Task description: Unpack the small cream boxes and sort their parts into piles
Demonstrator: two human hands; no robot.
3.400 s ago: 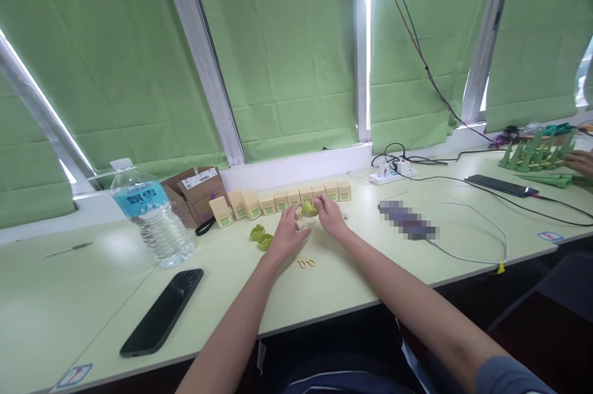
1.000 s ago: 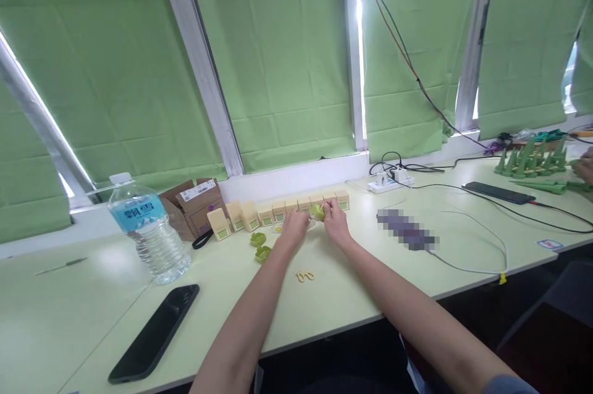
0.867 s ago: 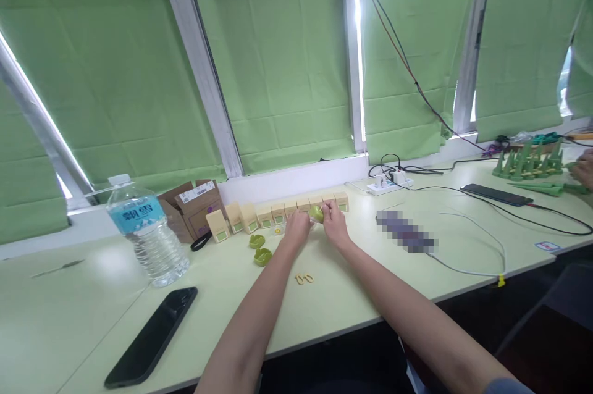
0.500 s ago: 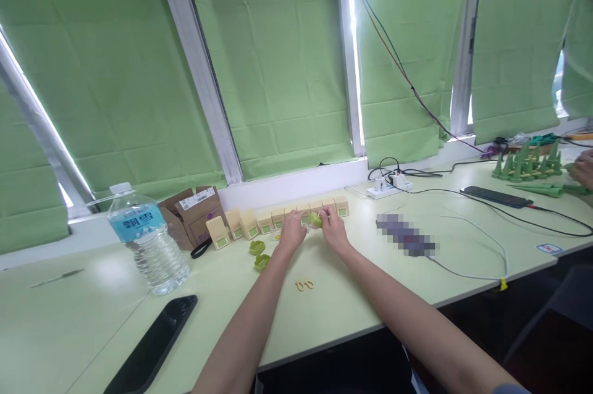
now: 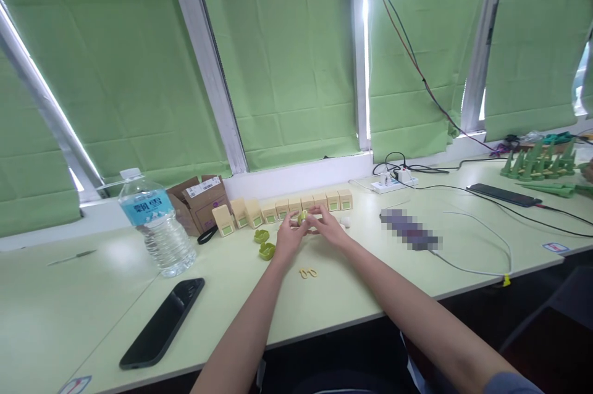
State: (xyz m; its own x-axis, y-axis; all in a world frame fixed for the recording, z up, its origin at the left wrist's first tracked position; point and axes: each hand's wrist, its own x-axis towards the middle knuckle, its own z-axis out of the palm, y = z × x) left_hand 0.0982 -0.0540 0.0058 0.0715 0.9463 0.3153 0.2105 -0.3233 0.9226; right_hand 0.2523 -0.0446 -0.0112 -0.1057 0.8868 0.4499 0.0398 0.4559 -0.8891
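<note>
My left hand [image 5: 288, 238] and my right hand [image 5: 328, 228] meet above the table, fingers closed around a small round green piece [image 5: 302, 217]. Parts of it are hidden behind the fingers. Left of my left hand lie two green flower-shaped pieces, one [image 5: 262, 236] farther back and one [image 5: 267, 251] nearer. Two thin yellow loops [image 5: 307, 273] rest on the table in front of my hands. A small white object [image 5: 345, 221] sits just beyond my right hand, too small to name. Behind my hands stands a row of cream blocks [image 5: 307, 202] with green squares.
A water bottle [image 5: 157, 224], an open cardboard box [image 5: 202, 201] and a black phone [image 5: 163, 322] are on the left. To the right are a power strip [image 5: 393, 184], cables, another phone [image 5: 504, 194] and several green cones [image 5: 537, 161] near another person's hand.
My fingers have shifted around the green piece, with my hands now closer together. A white object shows beside my right hand. The whole view has turned slightly left.
</note>
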